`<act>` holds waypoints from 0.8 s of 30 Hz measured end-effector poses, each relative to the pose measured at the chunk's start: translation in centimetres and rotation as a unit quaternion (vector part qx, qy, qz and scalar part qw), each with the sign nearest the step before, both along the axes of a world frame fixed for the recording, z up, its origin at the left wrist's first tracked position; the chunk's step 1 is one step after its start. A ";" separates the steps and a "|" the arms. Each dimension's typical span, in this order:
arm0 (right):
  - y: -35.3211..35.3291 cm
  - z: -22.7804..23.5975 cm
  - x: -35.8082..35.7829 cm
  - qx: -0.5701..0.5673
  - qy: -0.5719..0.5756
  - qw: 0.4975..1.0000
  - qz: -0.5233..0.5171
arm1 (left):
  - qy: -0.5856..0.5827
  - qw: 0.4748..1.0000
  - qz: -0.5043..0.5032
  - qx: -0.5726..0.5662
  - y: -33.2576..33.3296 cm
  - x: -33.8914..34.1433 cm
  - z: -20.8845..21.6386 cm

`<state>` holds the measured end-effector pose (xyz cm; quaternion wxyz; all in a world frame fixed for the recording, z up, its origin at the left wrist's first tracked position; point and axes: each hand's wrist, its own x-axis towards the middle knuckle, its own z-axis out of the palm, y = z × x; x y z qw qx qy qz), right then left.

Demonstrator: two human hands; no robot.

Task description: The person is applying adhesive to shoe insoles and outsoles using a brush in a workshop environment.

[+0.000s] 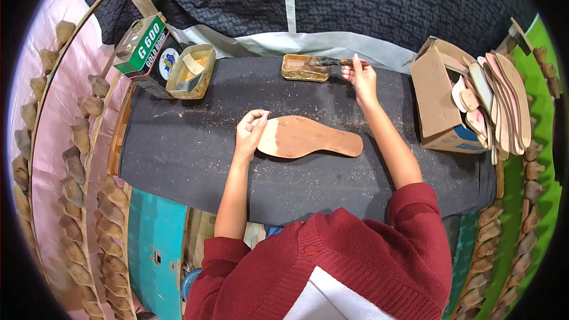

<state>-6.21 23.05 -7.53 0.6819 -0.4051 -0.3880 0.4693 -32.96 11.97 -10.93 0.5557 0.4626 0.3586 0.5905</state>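
My left hand (251,133) pinches the toe end of a shoe insole (314,137), held at the middle of the dark table. Most of the insole's face is brown and wet-looking; the toe end by my fingers is paler. Further off, my right hand (359,77) is closed round the handle of a glue brush (325,61). The brush's dark bristles lie over a small yellowish tray (305,73) with brown residue on its walls. How much liquid the tray holds, I cannot tell.
A green and black metal can (145,53) stands at the back left beside a yellow container (204,86) with scraps inside. At right, a cardboard box (435,92) and several insoles (510,101) lean together. Wooden shoe lasts (74,163) line racks on both sides. Crumbs dot the tablecloth (195,160).
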 end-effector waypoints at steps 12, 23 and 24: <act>1.8 -2.0 -1.6 -0.020 -0.047 0.999 0.005 | 0.025 1.000 0.001 0.003 0.0 -0.1 0.4; 1.5 -1.8 -1.0 -0.063 0.057 0.992 0.088 | 0.022 1.000 0.011 0.017 0.0 0.1 0.6; 1.4 -1.6 -0.8 -0.078 0.075 0.989 0.101 | 0.022 1.000 0.012 0.018 0.0 0.1 0.6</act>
